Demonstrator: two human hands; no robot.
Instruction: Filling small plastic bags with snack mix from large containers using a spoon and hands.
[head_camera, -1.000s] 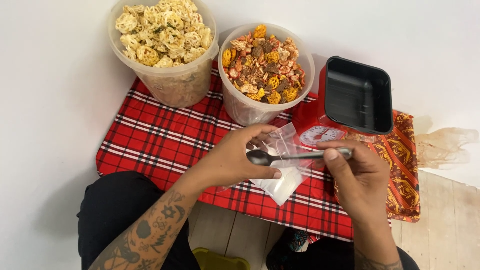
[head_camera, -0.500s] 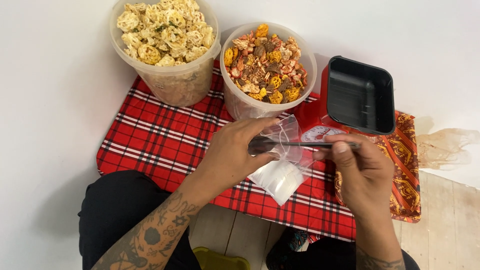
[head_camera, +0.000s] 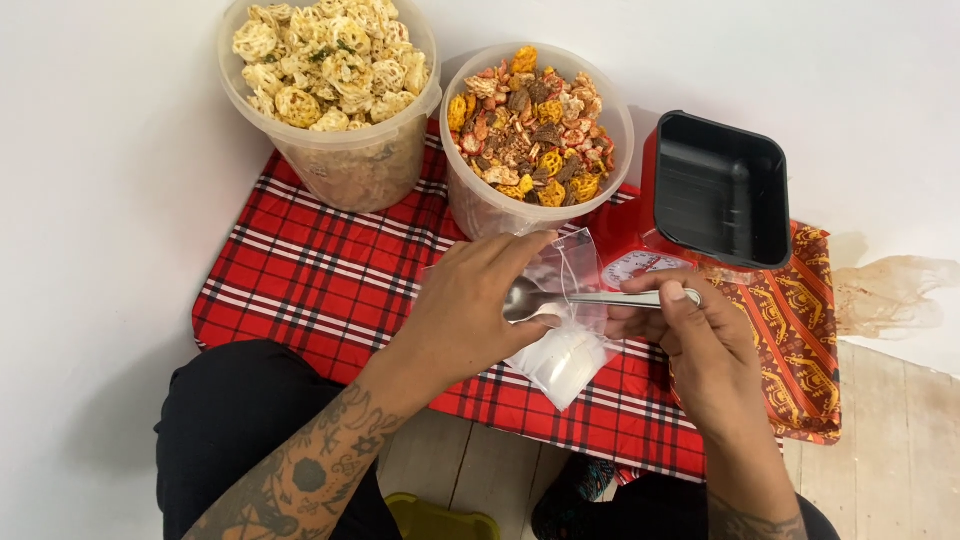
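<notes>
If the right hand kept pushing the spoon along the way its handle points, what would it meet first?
Probably the left hand: the right hand aims the spoon leftward, bowl at the clear bag mouth, against the left palm. Depth is unclear.

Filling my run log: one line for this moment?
left hand: holds clear bag | right hand: holds spoon at bag mouth

A home floor: plank boards (head_camera: 880, 440), tubs of snacks (head_camera: 330, 90) on checked cloth (head_camera: 320, 280).

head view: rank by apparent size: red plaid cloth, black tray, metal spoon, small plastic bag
1. red plaid cloth
2. black tray
3. small plastic bag
4. metal spoon, partly hidden by the hands, so its place against the bag is unsure.
</notes>
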